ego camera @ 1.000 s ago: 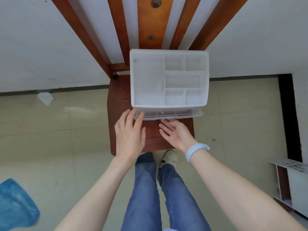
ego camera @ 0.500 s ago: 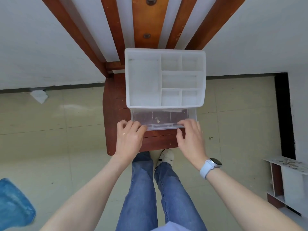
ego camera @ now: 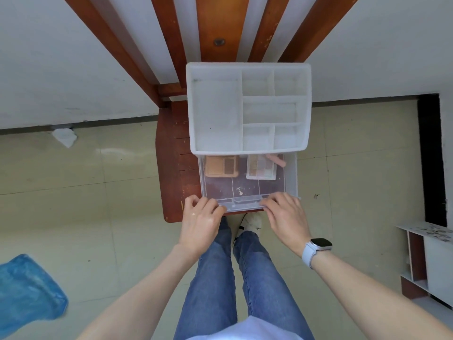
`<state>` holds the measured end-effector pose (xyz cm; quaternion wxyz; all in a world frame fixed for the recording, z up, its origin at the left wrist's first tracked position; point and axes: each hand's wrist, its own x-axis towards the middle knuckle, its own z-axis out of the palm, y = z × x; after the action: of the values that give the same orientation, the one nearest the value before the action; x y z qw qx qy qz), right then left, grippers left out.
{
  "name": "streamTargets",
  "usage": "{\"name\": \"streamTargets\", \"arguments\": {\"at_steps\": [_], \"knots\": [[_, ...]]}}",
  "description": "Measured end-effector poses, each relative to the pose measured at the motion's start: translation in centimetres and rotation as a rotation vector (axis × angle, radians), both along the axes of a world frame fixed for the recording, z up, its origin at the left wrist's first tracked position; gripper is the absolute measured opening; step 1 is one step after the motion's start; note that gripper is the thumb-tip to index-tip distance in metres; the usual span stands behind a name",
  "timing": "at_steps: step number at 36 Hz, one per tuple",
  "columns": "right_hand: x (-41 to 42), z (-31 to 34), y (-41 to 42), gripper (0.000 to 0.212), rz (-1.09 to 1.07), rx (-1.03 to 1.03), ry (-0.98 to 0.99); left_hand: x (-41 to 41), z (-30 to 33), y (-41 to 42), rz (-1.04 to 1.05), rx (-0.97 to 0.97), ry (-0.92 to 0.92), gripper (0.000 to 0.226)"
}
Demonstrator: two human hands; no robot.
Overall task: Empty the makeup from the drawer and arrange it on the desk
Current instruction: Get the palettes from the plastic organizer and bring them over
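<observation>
— While the drawer [ego camera: 247, 185] stands pulled out from under the white organizer [ego camera: 247, 109], what are the hands doing?
— Both grip its front edge. The left hand [ego camera: 201, 217] has its fingers curled over the left end of the clear front lip, and the right hand [ego camera: 285, 215] is curled over the right end, a watch [ego camera: 317, 246] on that wrist.
— And the makeup?
— It is in the drawer, at the back. A tan palette [ego camera: 221, 166] lies on the left, a pale eyeshadow palette [ego camera: 261, 168] on the right, and a pink stick [ego camera: 275, 160] rests tilted at that palette's far right corner.
— What carries the organizer?
— A red-brown wooden chair [ego camera: 171, 173], its slatted back against the wall. Its top compartments show nothing inside.
— Anything else?
— A blue bag [ego camera: 27, 290] lies on the floor to the left, and a white shelf unit [ego camera: 431, 266] stands at the right.
</observation>
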<state>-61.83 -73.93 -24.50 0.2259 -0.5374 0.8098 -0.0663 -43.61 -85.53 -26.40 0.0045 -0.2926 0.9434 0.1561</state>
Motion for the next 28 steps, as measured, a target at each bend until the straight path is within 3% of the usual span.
{"name": "streamTargets", "arguments": {"at_steps": [6, 9, 12, 17, 22, 28], "knots": [[-0.1, -0.2, -0.5, 0.02, 0.02, 0.168, -0.059, -0.4, -0.1, 0.0, -0.012, 0.017, -0.069, 0.026], [-0.6, 0.0, -1.0, 0.031, -0.002, 0.112, -0.087, -0.5, -0.1, -0.1, -0.017, 0.023, -0.08, 0.025], [-1.1, 0.0, -2.3, 0.041, -0.067, 0.08, -0.024, -0.5, -0.1, -0.2, -0.011, 0.033, -0.08, 0.024], [-1.4, -1.6, -4.1, 0.06, -0.052, 0.233, 0.029, -0.4, 0.0, -0.2, -0.006, 0.048, -0.075, 0.023], [-1.7, -2.6, -5.5, 0.071, -0.032, 0.258, 0.12, -0.3, -0.1, -0.3, -0.014, 0.044, -0.077, 0.02], [-2.5, -3.5, -6.5, 0.072, -0.03, 0.31, 0.16, -0.3, 0.0, -0.4, -0.015, 0.037, -0.064, 0.02]]}}
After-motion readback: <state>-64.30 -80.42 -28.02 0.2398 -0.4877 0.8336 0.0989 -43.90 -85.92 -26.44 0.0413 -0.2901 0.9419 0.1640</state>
